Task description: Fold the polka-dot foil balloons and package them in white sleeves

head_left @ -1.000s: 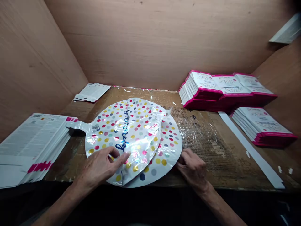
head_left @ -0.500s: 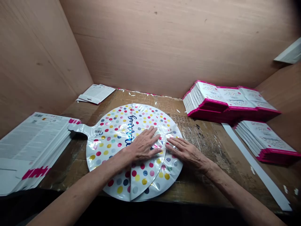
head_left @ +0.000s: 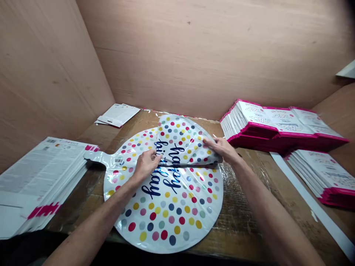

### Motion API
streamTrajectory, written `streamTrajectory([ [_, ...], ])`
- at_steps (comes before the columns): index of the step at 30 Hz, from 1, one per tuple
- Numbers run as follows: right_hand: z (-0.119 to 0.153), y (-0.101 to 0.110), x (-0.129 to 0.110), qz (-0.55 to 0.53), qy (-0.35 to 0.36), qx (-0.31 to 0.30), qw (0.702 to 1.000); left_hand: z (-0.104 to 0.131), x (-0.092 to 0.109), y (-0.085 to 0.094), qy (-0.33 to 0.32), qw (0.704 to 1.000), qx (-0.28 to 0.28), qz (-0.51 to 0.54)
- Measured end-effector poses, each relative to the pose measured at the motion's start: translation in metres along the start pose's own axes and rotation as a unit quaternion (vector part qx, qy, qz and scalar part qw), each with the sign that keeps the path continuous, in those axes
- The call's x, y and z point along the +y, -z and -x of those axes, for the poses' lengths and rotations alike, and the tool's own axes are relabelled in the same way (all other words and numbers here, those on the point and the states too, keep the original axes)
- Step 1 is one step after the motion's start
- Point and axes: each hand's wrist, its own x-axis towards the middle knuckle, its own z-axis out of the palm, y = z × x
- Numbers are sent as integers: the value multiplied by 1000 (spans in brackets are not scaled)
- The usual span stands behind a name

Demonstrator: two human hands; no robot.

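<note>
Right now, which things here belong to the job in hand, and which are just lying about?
In hand:
- spotted foil, touched by left hand and right hand

Untouched, so perhaps lying about:
- printed card stack at left
- small cards behind
- pink-edged packets at right
- white strip

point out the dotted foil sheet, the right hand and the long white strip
Dotted foil sheet (head_left: pixel 169 210), head view: lower half of its dotted face.
Right hand (head_left: pixel 222 146), head view: back of the hand.
Long white strip (head_left: pixel 310 198), head view: about halfway along its visible length.
</note>
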Motion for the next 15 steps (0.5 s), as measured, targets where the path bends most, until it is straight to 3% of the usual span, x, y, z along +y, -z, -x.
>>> streamTrajectory([
  [5,32,-18,51,26,55,147,987,-12,-1,-9,41,998,41,-23],
  [8,25,-28,58,73,44,173,981,-5,6,-11,41,995,79,-43],
  [10,16,-31,57,106,33,176,978,-1,14,-14,-9,989,122,-87],
  [12,14,-30,54,134,28,176,975,-1,19,-21,-115,969,145,-162],
  [14,21,-27,48,152,32,187,970,-6,18,-29,-193,944,113,-241],
  [15,27,-26,43,167,59,197,964,-9,15,-33,-202,937,86,-271],
])
